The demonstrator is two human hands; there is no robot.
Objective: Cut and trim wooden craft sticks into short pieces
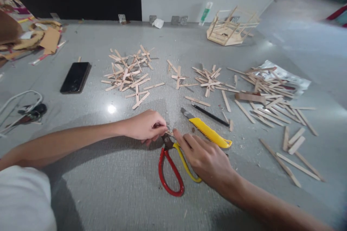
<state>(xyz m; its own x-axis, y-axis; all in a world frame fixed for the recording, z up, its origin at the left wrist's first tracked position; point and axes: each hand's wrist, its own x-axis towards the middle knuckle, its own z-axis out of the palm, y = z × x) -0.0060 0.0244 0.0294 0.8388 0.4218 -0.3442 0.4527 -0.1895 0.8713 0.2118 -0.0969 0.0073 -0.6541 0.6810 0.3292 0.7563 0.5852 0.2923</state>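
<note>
My left hand (pixel 148 126) is closed, thumb and fingertips pinching one end of a small wooden stick (pixel 170 134). At the stick's other end are the fingertips of my right hand (pixel 207 153), its fingers curled and its thumb hidden beneath. Under both hands lies a pair of scissors with a red and a yellow handle (pixel 171 173), its blades mostly covered by my left hand. Just beyond my right hand rest a yellow utility knife (pixel 208 131) with its blade out and a black pen (pixel 210 114).
Joined wooden sticks (pixel 127 70) form a pile ahead, with a smaller pile (pixel 210 79) beside it. Loose sticks (pixel 273 101) lie at right near a plastic packet (pixel 300 81). A stick frame (pixel 230 30) and a glue tube (pixel 206 13) are at the back. A phone (pixel 76 77) and white cable (pixel 24 94) lie left.
</note>
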